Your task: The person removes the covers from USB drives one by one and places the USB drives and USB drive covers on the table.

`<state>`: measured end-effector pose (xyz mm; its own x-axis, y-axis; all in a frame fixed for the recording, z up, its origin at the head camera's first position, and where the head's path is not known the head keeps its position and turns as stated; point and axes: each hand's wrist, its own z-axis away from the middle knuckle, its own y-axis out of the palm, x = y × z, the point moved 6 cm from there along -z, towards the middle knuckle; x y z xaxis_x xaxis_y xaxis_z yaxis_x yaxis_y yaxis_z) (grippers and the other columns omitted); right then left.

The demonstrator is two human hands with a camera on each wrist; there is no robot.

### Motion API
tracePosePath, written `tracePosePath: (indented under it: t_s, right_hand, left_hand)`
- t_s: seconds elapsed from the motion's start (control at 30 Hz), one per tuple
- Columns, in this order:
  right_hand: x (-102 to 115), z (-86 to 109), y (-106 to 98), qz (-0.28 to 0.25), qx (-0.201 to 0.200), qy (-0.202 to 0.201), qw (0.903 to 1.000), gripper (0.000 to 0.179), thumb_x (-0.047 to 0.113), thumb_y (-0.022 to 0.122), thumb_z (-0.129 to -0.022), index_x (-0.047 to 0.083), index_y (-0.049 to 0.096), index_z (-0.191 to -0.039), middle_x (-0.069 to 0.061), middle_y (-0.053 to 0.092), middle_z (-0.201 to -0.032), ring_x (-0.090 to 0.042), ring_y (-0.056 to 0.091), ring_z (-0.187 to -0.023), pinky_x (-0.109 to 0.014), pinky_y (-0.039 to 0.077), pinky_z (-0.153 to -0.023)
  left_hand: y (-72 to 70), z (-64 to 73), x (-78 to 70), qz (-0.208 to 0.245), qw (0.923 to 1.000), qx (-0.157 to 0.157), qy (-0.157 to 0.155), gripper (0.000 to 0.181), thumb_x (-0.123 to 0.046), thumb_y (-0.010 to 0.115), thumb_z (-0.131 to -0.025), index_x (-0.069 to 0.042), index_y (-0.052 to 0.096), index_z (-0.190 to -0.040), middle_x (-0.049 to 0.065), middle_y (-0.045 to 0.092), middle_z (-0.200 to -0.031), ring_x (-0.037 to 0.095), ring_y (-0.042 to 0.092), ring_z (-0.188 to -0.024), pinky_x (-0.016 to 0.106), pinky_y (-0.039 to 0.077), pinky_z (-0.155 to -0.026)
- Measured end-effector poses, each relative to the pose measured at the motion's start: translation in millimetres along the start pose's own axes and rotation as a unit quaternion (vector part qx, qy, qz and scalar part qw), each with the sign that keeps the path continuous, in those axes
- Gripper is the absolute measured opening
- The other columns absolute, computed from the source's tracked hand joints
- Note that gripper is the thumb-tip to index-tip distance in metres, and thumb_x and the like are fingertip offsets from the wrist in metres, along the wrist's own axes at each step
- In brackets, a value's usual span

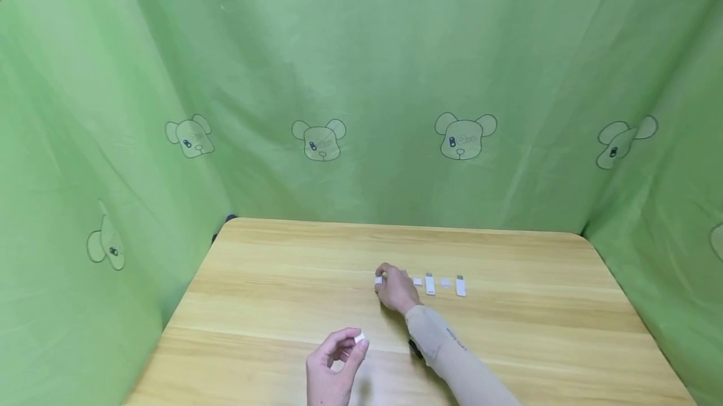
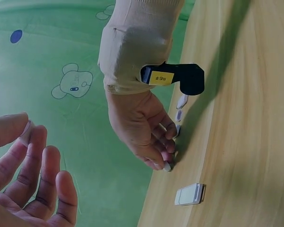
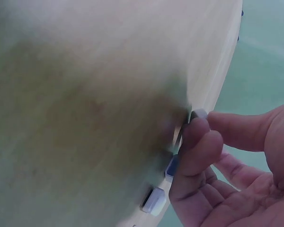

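My left hand [image 1: 336, 365] is raised over the near part of the table and pinches a small white block-like piece [image 1: 359, 337] between thumb and fingertips. Farther forward, my right hand [image 1: 397, 290] is low over the tabletop at the left end of a row of small items. A small pale piece [image 3: 199, 113] sits between its thumb and fingertips. To its right lie a white stick with a grey end [image 1: 430, 285], a similar stick [image 1: 460, 287] and small white squares [image 1: 417, 282]. The left wrist view shows a flat white rectangular item [image 2: 188, 194] on the wood near the right fingertips.
The wooden table [image 1: 271, 293] has rounded far corners. A green curtain [image 1: 395, 67] with bear-head prints hangs behind it and along both sides. The right sleeve [image 1: 452, 356] crosses the near right part of the table, with a black wrist device [image 2: 175, 78] strapped on.
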<state>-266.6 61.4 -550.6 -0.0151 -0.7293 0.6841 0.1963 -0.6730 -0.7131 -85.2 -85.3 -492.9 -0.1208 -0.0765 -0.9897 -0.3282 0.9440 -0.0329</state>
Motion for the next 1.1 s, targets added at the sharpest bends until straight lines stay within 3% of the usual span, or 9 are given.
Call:
tracePosePath:
  t_s: [0.43, 0.63, 0.77, 0.87, 1.0, 1.1]
  right_hand:
    - [-3, 1.5, -3, 0.003, -0.022, -0.009, 0.9997, 0.028, 0.009, 0.069, -0.094, 0.008, 0.066, -0.121, 0.000, 0.054, -0.065, -0.012, 0.044, -0.053, -0.024, 0.035, -0.048]
    - [-1, 8.1, -10, 0.001, -0.038, -0.018, 0.9991, 0.033, 0.010, 0.065, -0.096, 0.006, 0.064, -0.128, 0.001, 0.054, -0.063, -0.009, 0.039, -0.048, -0.021, 0.030, -0.042]
    - [-4, 14.4, -9, 0.005, -0.021, -0.014, 0.9997, 0.038, 0.012, 0.062, -0.097, 0.007, 0.062, -0.135, -0.003, 0.061, -0.063, -0.008, 0.034, -0.042, -0.019, 0.027, -0.036]
    - [-3, 17.6, -5, 0.015, -0.002, -0.029, 0.9995, 0.040, 0.016, 0.061, -0.097, 0.007, 0.062, -0.136, -0.015, 0.076, -0.093, -0.006, 0.031, -0.041, -0.019, 0.028, -0.036]
    - [-2, 21.4, -3, 0.039, 0.008, -0.041, 0.9984, 0.040, 0.018, 0.061, -0.097, 0.008, 0.063, -0.135, -0.021, 0.066, -0.135, -0.008, 0.032, -0.043, -0.021, 0.032, -0.039]
    - [-4, 24.2, -3, 0.065, 0.024, -0.030, 0.9971, 0.040, 0.019, 0.058, -0.099, 0.011, 0.062, -0.138, -0.020, 0.064, -0.138, -0.010, 0.033, -0.045, -0.024, 0.034, -0.041]
  left_hand:
    - [3.6, 2.9, -0.7, 0.002, 0.9999, 0.011, 0.004, 0.014, -0.014, 0.080, -0.086, -0.015, 0.075, -0.099, 0.001, 0.073, -0.083, 0.003, 0.063, -0.073, 0.022, 0.053, -0.070]
    - [4.6, 3.1, -0.3, 0.006, 0.9999, 0.012, 0.005, 0.014, -0.014, 0.080, -0.086, -0.016, 0.075, -0.099, 0.001, 0.072, -0.084, 0.003, 0.063, -0.073, 0.022, 0.054, -0.071]
    - [4.2, 2.2, -0.4, 0.007, 0.9999, 0.011, 0.011, 0.015, -0.012, 0.080, -0.085, -0.016, 0.075, -0.099, 0.001, 0.071, -0.084, 0.003, 0.063, -0.074, 0.022, 0.054, -0.070]
    - [4.4, 1.1, -0.8, 0.009, 0.9998, 0.010, 0.012, 0.015, -0.011, 0.080, -0.085, -0.016, 0.075, -0.099, -0.001, 0.070, -0.084, 0.004, 0.063, -0.075, 0.022, 0.054, -0.070]
    - [6.2, 1.6, -1.2, 0.015, 0.9997, 0.017, 0.005, 0.016, -0.011, 0.080, -0.085, -0.015, 0.075, -0.100, -0.002, 0.070, -0.085, 0.004, 0.063, -0.075, 0.022, 0.054, -0.071]
    - [7.4, 3.3, -1.3, 0.015, 0.9997, 0.020, 0.002, 0.017, -0.010, 0.080, -0.084, -0.013, 0.074, -0.100, -0.001, 0.070, -0.085, 0.004, 0.062, -0.074, 0.022, 0.054, -0.070]
